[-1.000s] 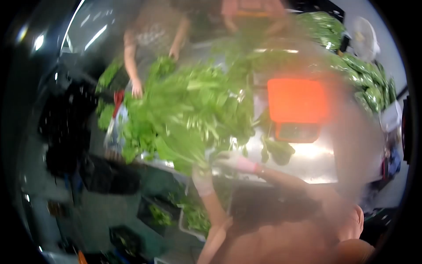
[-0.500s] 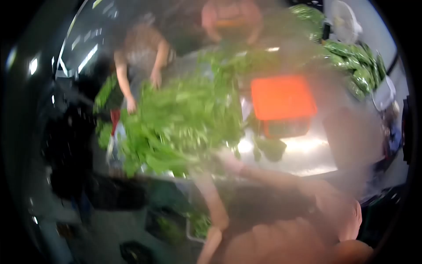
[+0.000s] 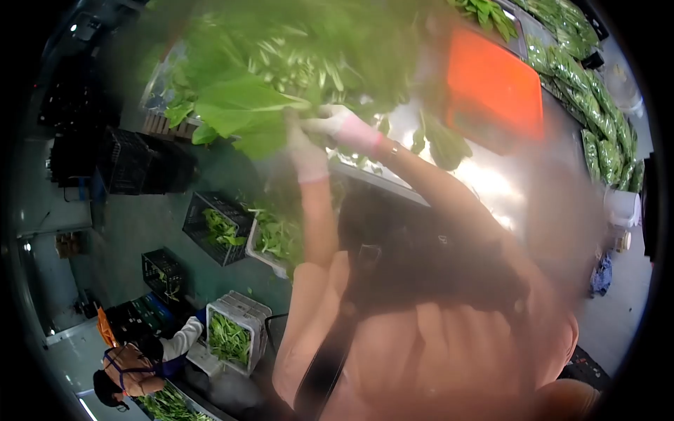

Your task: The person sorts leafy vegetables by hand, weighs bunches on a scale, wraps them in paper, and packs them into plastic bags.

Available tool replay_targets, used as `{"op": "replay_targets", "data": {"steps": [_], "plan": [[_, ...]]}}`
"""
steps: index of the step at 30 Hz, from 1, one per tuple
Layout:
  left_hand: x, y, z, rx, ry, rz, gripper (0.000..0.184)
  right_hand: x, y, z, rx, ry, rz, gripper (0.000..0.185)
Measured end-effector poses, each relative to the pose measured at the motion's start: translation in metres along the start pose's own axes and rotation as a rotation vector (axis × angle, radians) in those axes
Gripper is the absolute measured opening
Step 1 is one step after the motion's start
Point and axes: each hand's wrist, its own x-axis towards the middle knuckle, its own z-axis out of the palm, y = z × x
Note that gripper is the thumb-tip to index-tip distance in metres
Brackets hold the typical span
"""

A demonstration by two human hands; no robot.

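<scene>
Head view: holding broad-leafed greens (image 3: 239, 109) at the near edge of the shiny metal bench (image 3: 484, 186).
Working above a greenish floor (image 3: 137, 224); counting one orange container (image 3: 495, 81) on the bench, two pale crates (image 3: 258, 335) showing loose greens (image 3: 229, 340) inside, and one co-worker (image 3: 137, 368) at lower left. Reaching forward with two gloved hands: curling the left hand (image 3: 305, 151) nearly closed about the stem ends, bending the fingers of the right hand (image 3: 342, 128) partly inward just beside, being too blurred there to tell of any grip.
</scene>
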Motion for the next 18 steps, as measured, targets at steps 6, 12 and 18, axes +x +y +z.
{"op": "replay_targets", "data": {"steps": [6,12,18], "plan": [[-0.018,-0.004,-0.026,-0.100,0.030,-0.056,0.058,-0.008,0.032,0.020,0.002,-0.117,-0.038,0.038],[-0.033,-0.012,-0.070,0.354,0.129,0.019,0.056,-0.022,0.051,0.039,0.452,-0.130,0.189,0.022],[-0.021,0.024,-0.094,-0.076,0.171,0.351,0.051,-0.031,0.073,0.033,-0.716,-0.300,-0.115,0.050]]}}
